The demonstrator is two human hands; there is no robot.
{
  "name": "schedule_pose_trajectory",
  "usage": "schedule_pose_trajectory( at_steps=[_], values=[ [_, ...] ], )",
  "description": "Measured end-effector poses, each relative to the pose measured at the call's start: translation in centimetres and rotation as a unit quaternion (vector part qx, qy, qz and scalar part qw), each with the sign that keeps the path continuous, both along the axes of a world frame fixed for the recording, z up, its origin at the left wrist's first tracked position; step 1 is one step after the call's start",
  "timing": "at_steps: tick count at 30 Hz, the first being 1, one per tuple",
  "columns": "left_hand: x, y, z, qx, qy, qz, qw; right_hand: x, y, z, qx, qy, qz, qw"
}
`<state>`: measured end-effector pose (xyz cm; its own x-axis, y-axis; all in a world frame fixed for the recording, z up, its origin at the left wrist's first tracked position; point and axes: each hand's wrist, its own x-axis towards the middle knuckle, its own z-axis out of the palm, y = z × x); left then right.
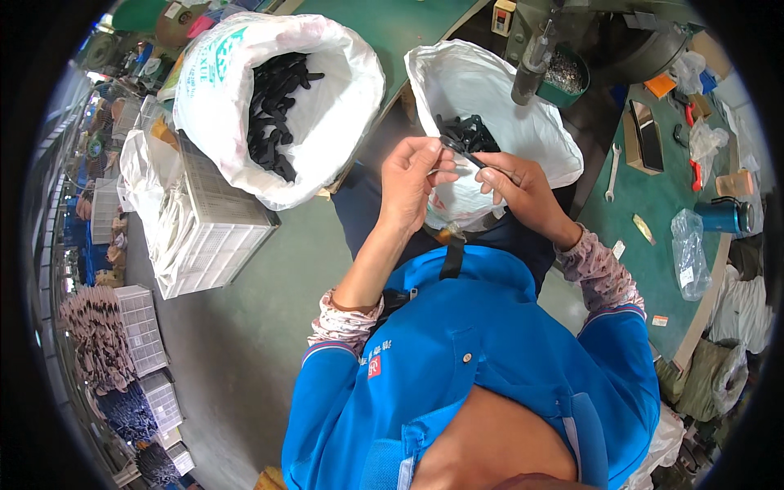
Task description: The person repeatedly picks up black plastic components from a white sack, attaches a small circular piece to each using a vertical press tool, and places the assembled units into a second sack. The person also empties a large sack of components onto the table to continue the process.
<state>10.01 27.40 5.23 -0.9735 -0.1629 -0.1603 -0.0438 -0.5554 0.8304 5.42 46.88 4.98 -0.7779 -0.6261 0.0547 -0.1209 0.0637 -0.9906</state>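
Observation:
Between my hands is a small, slim black part (466, 155), too small to name more closely. My left hand (414, 181) pinches its left end with thumb and forefinger. On its other end, the fingers of my right hand (523, 189) are closed. Both hands are over the near rim of an open white sack (518, 110), which holds several black pieces (469, 133). To the left, a larger white sack (214, 114) gapes open, with a heap of curved black pieces (273, 114) inside.
A white plastic crate (220, 237) stands below the left sack. On the green table (608, 233) at right are a wrench (612, 173), a blue flask (722, 216) and a clear plastic bag (691, 253). A metal machine post (532, 69) rises beside the right sack.

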Motion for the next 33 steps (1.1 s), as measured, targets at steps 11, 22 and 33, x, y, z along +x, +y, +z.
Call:
schedule_pose_trajectory(
  at_steps=[11, 22, 33],
  values=[
    [0.3, -3.3, -0.3, -0.169, 0.067, 0.037, 0.983, -2.0, -0.2, 0.8, 0.095, 0.407, -0.155, 0.895],
    [-2.7, -22.4, 6.9, -0.823, 0.054, 0.342, 0.451, -0.3, -16.2, -6.7, -0.052, -0.339, 0.027, 0.939],
    [-3.6, -24.6, 6.9, -0.779, -0.031, 0.224, 0.585, -4.7, -22.8, -10.8, 0.027, -0.34, -0.005, 0.94]
  ],
)
